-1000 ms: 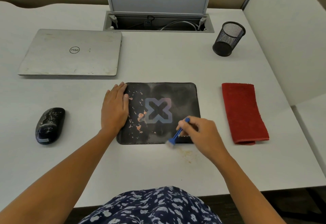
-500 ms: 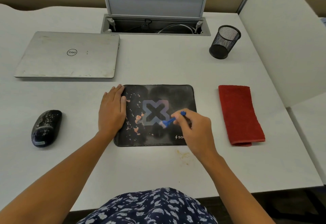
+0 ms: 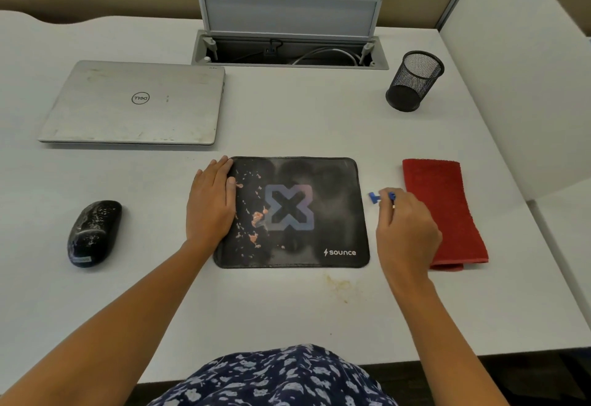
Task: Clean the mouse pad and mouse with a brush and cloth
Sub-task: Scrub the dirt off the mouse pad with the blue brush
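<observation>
Your left hand (image 3: 209, 204) lies flat, fingers straight, on the centre-frame mouse pad (image 3: 319, 213)'s left edge, likely pinning it. Your right hand (image 3: 406, 233)'s curled fingers pinch the blue brush (image 3: 375, 197) just right of the pad, beside the red cloth (image 3: 444, 207); the mouse (image 3: 94, 233) sits mid-left.

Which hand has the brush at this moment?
The right hand pinches the blue brush, between pad and cloth; the left hand lies flat on the pad's left edge, holding nothing.

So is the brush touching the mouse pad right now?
Apart. The head view shows the brush, held by the right hand, just right of the mouse pad, with bare desk between them.
</observation>
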Available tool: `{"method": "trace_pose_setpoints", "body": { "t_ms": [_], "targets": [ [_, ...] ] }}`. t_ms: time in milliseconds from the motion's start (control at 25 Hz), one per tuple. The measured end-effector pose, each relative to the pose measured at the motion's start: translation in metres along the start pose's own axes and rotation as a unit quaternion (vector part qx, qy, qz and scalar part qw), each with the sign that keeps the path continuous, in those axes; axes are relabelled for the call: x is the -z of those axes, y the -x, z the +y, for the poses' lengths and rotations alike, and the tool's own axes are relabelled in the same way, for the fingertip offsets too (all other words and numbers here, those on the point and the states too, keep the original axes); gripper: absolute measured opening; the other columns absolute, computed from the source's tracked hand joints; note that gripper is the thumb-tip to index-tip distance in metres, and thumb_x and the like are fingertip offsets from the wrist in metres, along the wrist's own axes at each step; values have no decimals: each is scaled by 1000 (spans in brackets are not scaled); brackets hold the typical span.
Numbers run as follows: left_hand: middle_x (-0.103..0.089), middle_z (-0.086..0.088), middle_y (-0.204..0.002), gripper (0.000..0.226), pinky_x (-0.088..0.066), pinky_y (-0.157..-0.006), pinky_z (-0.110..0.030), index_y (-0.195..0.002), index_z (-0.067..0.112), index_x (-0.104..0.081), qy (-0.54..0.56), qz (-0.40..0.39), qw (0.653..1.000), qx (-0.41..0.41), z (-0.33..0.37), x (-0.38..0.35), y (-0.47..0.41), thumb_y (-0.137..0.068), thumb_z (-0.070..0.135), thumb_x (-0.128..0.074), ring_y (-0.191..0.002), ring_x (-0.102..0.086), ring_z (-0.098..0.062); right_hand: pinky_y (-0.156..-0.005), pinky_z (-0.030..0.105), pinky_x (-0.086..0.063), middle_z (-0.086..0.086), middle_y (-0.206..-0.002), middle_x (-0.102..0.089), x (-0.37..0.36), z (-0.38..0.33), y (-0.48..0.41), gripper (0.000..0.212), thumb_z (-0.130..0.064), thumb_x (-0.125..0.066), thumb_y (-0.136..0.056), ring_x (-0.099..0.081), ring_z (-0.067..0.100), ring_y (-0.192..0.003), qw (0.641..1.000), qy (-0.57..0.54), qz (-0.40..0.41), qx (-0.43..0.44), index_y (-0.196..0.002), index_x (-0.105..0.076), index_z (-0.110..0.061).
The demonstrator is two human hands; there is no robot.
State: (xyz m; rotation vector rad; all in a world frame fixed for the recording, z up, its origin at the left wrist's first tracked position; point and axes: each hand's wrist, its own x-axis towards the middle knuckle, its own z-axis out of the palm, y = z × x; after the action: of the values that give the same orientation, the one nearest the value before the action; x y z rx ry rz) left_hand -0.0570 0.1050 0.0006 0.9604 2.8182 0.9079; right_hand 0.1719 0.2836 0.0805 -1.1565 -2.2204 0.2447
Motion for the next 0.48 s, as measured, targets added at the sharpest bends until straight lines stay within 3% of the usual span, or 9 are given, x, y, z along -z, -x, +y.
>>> {"method": "trace_pose_setpoints", "body": {
  "t_ms": [40, 120, 200, 240, 360, 400, 480],
  "targets": [
    [-39, -1, -151, 46, -14, -121, -36, -144, 18, -39, 1, -1, 1000, 0, 0, 0, 0, -103, 33, -27, -142, -30, -18, -48, 22, -40, 3, -74, -66, 2, -2, 5, 14, -20, -56, -94, -57, 17, -59, 998, -49, -30, 22, -94, -68, -11],
    [-39, -2, -151, 46, -14, -121, -37, -144, 18, -39, 1, -3, 1000, 2, 0, 0, -1, -103, 34, -26, -142, -30, -19, -53, 12, -40, -5, -78, -67, 1, -12, 20, 17, -26, -54, -95, -56, 5, -62, 968, -181, -169, 48, -99, -68, -18],
    [-39, -2, -151, 47, -14, -121, -37, -144, 18, -39, 1, -4, 1000, 5, 0, 0, -1, -102, 35, -25, -142, -30, -20, -57, 14, -46, -5, -80, -68, 0, -15, 28, 19, -29, -53, -95, -60, 6, -66, 945, -215, -243, 30, -101, -68, -20],
    [-39, -2, -151, 48, -14, -121, -37, -144, 18, -39, 2, -4, 1000, 4, 0, 0, -1, -102, 35, -25, -142, -30, -20, -55, 20, -47, -4, -78, -67, -1, -12, 24, 19, -29, -52, -95, -60, 9, -65, 958, -182, -221, 6, -98, -68, -18],
    [-39, -2, -151, 46, -14, -121, -37, -145, 18, -38, 0, -3, 1000, 3, 1, 1, 0, -103, 34, -26, -142, -30, -19, -50, 30, -47, 5, -73, -65, 5, 6, 3, 17, -21, -55, -95, -58, 19, -59, 998, -31, -48, -36, -93, -67, -9],
    [-39, -2, -151, 46, -14, -121, -37, -145, 18, -38, -1, -4, 1000, 3, 1, 1, 0, -103, 34, -26, -142, -30, -19, -50, 32, -50, 4, -73, -65, 8, 10, 1, 16, -20, -56, -94, -57, 18, -59, 998, -36, -32, -32, -94, -67, -8],
    [-39, -2, -151, 47, -14, -121, -38, -145, 17, -38, -1, -6, 1000, 3, 1, 1, 0, -103, 34, -26, -142, -30, -19, -53, 31, -51, -2, -76, -67, 10, 2, 7, 16, -23, -55, -95, -58, 13, -61, 983, -138, -123, -7, -95, -68, -15]
  ]
}}
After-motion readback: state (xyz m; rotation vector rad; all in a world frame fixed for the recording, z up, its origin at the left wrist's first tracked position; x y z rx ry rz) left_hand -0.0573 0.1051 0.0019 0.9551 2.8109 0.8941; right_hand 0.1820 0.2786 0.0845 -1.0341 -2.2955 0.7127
